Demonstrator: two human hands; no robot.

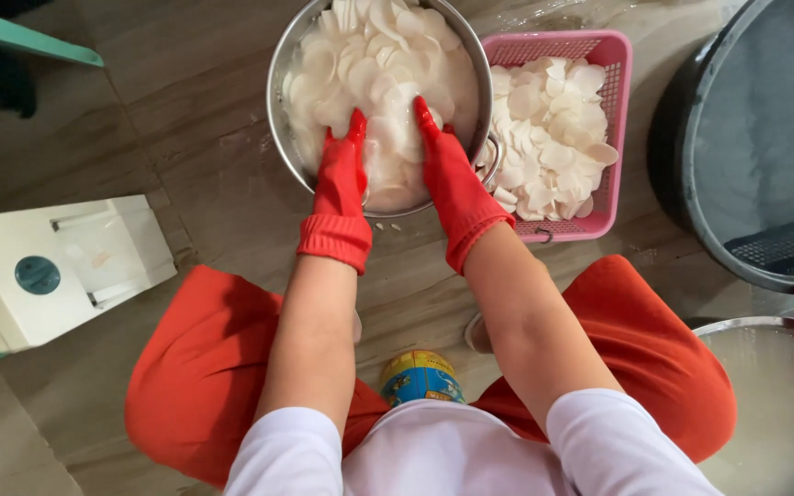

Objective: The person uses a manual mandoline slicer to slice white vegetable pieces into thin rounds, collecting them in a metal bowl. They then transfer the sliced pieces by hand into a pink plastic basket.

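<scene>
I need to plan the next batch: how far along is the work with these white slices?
Done: the pink basket already holds a heap of slices. In hand: the left hand and right hand, in red gloves, press into the slices filling the steel bowl. Left: that whole bowlful.

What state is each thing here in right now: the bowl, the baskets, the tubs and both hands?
Steel bowl: full of white slices in water.
Left hand: red-gloved, pressed into the slices.
Right hand: red-gloved, pressed into the slices.
Pink basket: heaped with white slices, beside the bowl.
Dark tub: holds water.
Second steel bowl: holds cloudy water.
White box: lies on the floor.
</scene>
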